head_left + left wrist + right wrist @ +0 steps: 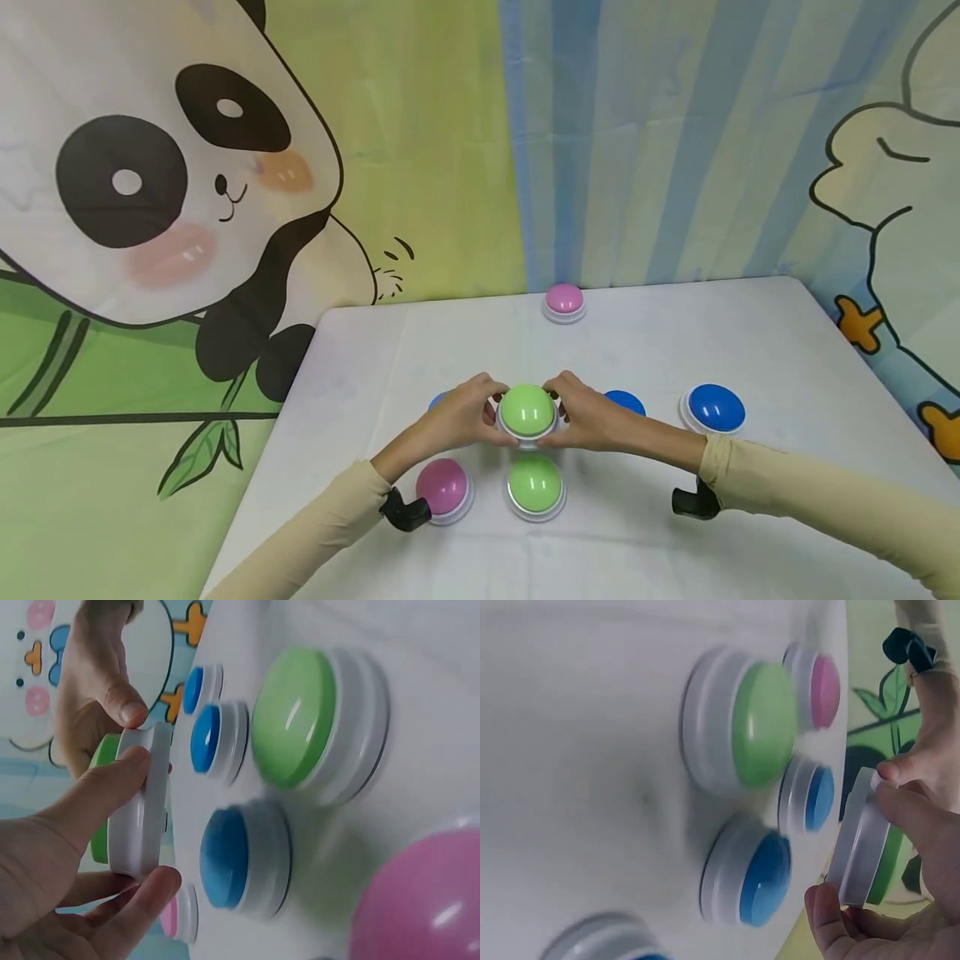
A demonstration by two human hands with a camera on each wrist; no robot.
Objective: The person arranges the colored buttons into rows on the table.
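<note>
Both hands hold a round push button with a green dome and white base (527, 410) in the air over the table. My left hand (468, 412) grips its left rim between thumb and fingers, and my right hand (592, 414) grips the right rim the same way. In the left wrist view, the button's white base (139, 814) is turned toward the camera, apart from the tabletop. A second green button (535, 483) stands on the table, nearer than the held one. Beside it, a pink button (442, 486) sits close to my left wrist.
A blue button (717, 407) stands at the right. Two more, a right one (625, 402) and a left one (437, 401), are partly hidden behind my hands. Another pink button (564, 300) is at the far edge of the white table (420, 333), against a printed cloth backdrop.
</note>
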